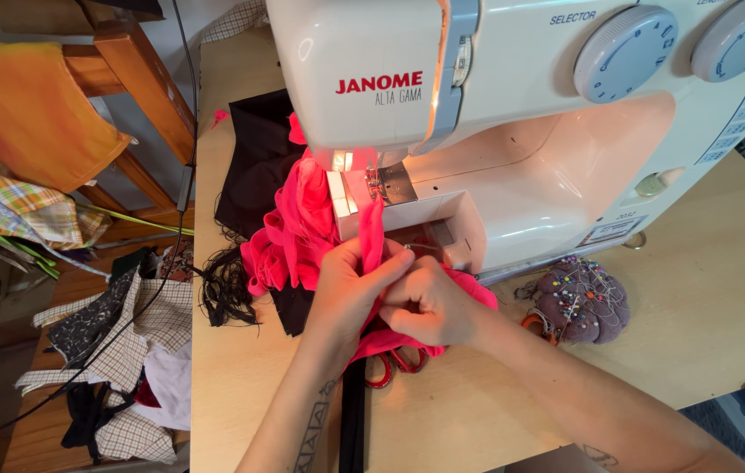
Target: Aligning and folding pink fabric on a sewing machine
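Observation:
Bright pink fabric [289, 236] runs under the presser foot [379, 186] of a white sewing machine [513, 131] and bunches up to the left. My left hand [351, 293] pinches a narrow strip of that fabric just in front of the needle. My right hand [432, 302] is curled against the left one, fingers closed on the same pink fabric. Red-handled scissors [390, 363] lie partly hidden under the cloth below my hands. Black fabric [259, 158] lies behind the pink pile.
A purple pincushion [581, 300] full of pins sits right of my hands on the wooden table [723, 289]. Tangled black thread [225, 289] lies at the table's left edge. Checked cloth scraps [127, 350] and an orange-draped wooden chair [57, 105] are on the left.

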